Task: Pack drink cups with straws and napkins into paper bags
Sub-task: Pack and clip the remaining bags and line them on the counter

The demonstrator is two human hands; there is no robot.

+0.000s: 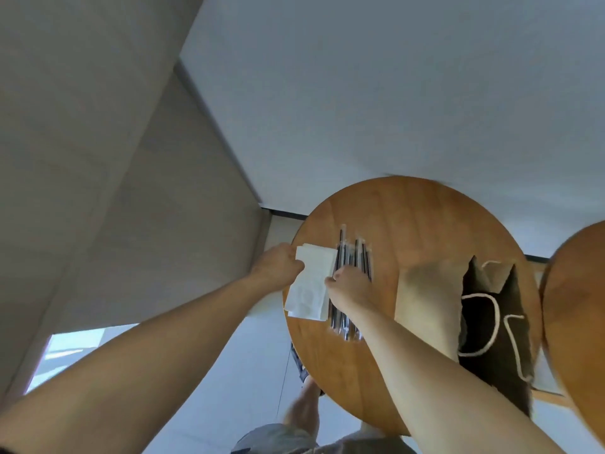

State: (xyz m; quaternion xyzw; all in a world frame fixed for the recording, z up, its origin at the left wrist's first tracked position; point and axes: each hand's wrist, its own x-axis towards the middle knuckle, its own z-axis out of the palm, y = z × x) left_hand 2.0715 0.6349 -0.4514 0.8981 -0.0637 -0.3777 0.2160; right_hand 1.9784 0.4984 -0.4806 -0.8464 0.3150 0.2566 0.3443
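white napkins pinched by left hand; right hand curled over straws, grip unclear. looks like pickup step; next probably lift both into paper bag on worktop.

1 head view, steeply down, close above table

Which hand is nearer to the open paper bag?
Right. The right hand is at the straws beside the paper bag; the left hand grips the napkins farther away.
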